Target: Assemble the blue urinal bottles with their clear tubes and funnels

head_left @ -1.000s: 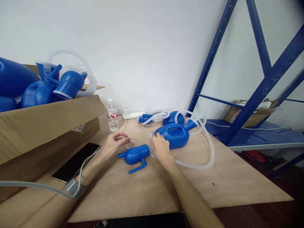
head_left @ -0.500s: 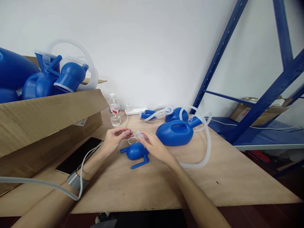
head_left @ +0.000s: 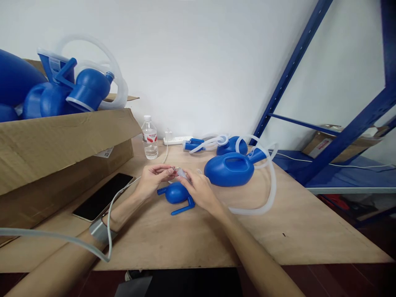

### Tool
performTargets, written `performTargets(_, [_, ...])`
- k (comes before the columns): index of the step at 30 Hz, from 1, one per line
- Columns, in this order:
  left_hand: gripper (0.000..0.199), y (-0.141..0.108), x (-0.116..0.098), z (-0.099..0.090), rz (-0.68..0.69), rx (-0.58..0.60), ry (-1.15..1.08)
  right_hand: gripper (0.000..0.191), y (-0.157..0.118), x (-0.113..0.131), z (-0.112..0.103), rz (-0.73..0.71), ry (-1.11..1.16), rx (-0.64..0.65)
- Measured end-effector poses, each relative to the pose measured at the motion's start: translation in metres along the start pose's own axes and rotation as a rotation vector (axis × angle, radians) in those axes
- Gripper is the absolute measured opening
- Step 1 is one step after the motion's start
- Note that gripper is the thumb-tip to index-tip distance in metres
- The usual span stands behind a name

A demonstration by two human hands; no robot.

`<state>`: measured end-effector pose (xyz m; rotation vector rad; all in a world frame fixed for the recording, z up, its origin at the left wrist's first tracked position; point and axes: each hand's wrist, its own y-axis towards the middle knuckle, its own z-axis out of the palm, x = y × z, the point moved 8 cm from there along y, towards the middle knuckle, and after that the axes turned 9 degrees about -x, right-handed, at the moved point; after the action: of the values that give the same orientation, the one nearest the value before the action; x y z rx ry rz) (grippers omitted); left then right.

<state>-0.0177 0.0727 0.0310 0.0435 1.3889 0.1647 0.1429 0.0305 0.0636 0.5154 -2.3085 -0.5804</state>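
Note:
My left hand (head_left: pixel 154 177) pinches a small shiny metal hose clamp (head_left: pixel 175 168) between thumb and fingers. Closed around the end of a translucent plastic hose (head_left: pixel 183 174) is my right hand (head_left: pixel 200 187). Clamp and hose end meet between the hands; whether the clamp is around the hose I cannot tell. Just below them a blue plastic funnel-like part (head_left: pixel 177 193) with an angled handle lies on the table, partly covered by my right hand. To the right rests a blue bottle (head_left: pixel 229 170) with a built-in grip, the curved hose running beside it.
A cardboard box (head_left: pixel 68 132) full of blue bottles stands at the left. Near it are a black phone (head_left: pixel 105 196) and a water bottle (head_left: pixel 150 140). A power strip (head_left: pixel 177 140) lies by the wall. Blue metal shelving (head_left: pixel 287 70) rises at the right. A white cable (head_left: pixel 109 231) crosses my left wrist.
My two hands have drawn together, bringing the metal hose clamp to the hose end. The camera view has tilted slightly, shifting the table upward.

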Motion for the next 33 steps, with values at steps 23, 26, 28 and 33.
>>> performTargets(23, [0.043, -0.014, -0.017, 0.016, 0.006, 0.292, 0.207, 0.033, 0.002, -0.002, -0.006, -0.119, 0.121, 0.011])
performTargets(26, [0.041, -0.016, -0.019, 0.018, 0.02, 0.32, 0.228, 0.035, 0.002, -0.003, -0.007, -0.117, 0.145, 0.034])
performTargets(28, [0.04, -0.018, -0.02, 0.019, 0.024, 0.337, 0.237, 0.037, 0.002, -0.002, -0.008, -0.12, 0.154, 0.044])
performTargets(33, [0.042, -0.021, -0.022, 0.019, 0.013, 0.316, 0.241, 0.038, 0.001, 0.003, -0.013, -0.134, 0.196, 0.079])
